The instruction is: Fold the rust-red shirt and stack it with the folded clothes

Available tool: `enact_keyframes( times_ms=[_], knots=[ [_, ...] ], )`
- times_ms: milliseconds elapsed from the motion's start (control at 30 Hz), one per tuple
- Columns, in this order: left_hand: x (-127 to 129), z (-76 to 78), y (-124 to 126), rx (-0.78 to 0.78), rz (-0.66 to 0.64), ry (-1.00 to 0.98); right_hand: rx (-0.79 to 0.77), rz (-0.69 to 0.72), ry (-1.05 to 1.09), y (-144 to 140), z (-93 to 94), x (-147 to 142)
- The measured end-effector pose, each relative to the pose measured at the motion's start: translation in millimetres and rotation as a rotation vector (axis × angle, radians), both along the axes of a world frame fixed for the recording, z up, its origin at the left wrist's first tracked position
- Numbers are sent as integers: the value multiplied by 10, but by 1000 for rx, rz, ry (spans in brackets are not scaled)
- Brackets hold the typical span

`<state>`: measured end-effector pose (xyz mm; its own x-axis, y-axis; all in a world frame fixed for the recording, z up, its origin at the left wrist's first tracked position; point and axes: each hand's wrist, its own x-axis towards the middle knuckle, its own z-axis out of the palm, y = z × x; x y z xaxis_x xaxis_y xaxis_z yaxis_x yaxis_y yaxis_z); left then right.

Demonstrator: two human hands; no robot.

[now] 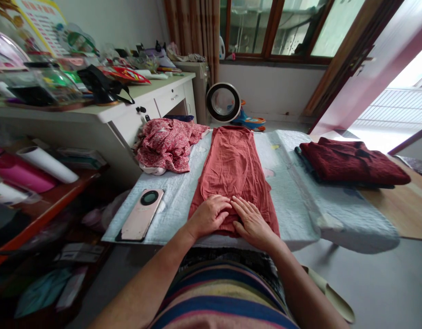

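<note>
Fingers of both hands lie spread and flat, gripping nothing; the left hand (211, 214) and the right hand (251, 221) rest palm down, side by side with fingertips nearly touching, on the near end of a rust-red garment (233, 169); that garment is laid out long and smooth on a pale quilted pad (293, 183), running from the hands toward 12 o'clock, its far end reaching the pad's far edge; at 10 o'clock from the hands a crumpled red floral garment (168, 144) sits heaped on the same pad, just beside the laid-out cloth; at 9 o'clock a pink smartphone (142, 214) lies face down near the pad's near left corner, well apart from the left hand; at 2 o'clock a folded dark red garment (351, 164) lies on top of a darker folded piece, at the pad's right side; further off at 10 o'clock stands a white desk (145, 107) crowded with clutter, a black bag (101, 84) among it; at 12 o'clock, beyond the pad, a round fan (224, 102) stands on the floor below the window
</note>
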<state>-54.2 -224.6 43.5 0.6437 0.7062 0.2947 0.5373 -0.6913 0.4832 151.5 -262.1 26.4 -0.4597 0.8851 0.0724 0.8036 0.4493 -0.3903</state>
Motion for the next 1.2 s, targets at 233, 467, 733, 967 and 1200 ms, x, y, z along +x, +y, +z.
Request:
enact_keyframes(
  times_ms=[233,467,733,967,1200],
  knots=[
    [44,73,-98,-120,-71,-29,29,1,93,-11,23,5],
    [29,63,-147,-113,-87,88,50,-1,145,9,-12,16],
    [66,44,-161,-63,-66,168,51,-10,139,32,-46,8],
    [65,76,-225,-36,-29,165,-5,28,224,-41,59,32],
    [71,61,-222,-7,50,173,2,105,224,-140,83,81]
  ],
)
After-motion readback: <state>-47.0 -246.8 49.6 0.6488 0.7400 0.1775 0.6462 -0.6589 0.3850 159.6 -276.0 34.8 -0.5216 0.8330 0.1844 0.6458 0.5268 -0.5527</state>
